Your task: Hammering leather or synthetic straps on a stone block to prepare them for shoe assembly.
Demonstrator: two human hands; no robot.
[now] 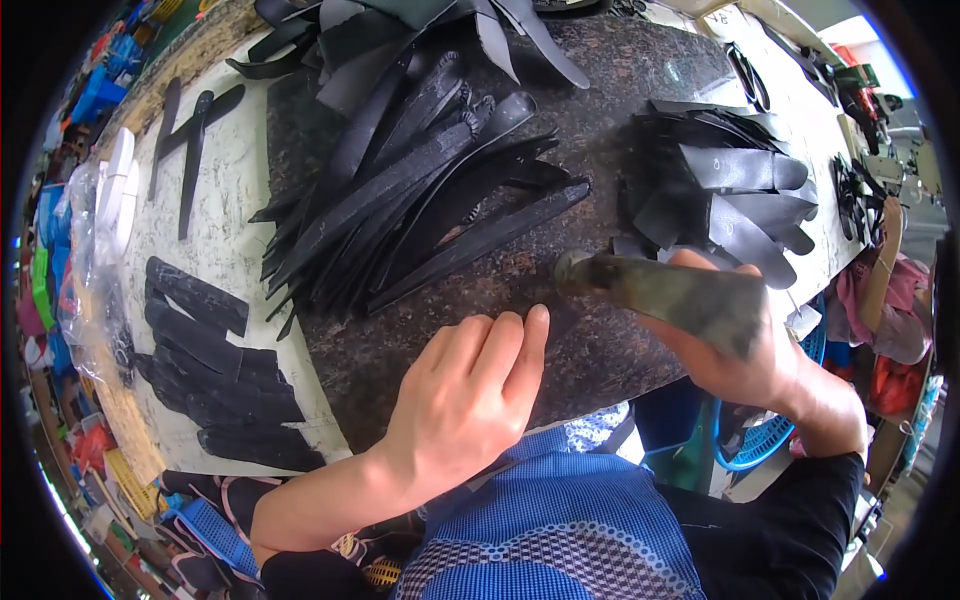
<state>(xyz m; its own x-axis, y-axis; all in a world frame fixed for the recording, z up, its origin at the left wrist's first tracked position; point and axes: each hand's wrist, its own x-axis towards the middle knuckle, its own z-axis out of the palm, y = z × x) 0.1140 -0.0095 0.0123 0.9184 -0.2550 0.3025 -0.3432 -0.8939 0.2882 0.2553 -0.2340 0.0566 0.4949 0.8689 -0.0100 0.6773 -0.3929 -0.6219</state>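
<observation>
My right hand point(740, 350) is closed around a worn metal hammer point(680, 290). Its narrow round face points left, its broad end flares to the right, and the grip is mostly hidden. That round face is over the dark speckled stone slab point(640, 370), just above my left fingertips. My left hand point(465, 385) rests on the slab with fingers bent and pressed together. At its fingertips lies a dark flat piece point(566, 316), hard to make out against the stone; the thumb is hidden. Beyond that hand, a heap of long black leather-like strips point(400, 190) covers the slab.
More black pieces point(740, 180) are stacked at the right, and others point(400, 40) lie at the far edge. Left on the white tabletop point(230, 200) are flat black strips point(215, 370) and a white roll point(118, 190). A blue basket point(745, 450) stands below right. Another person point(890, 300) sits far right.
</observation>
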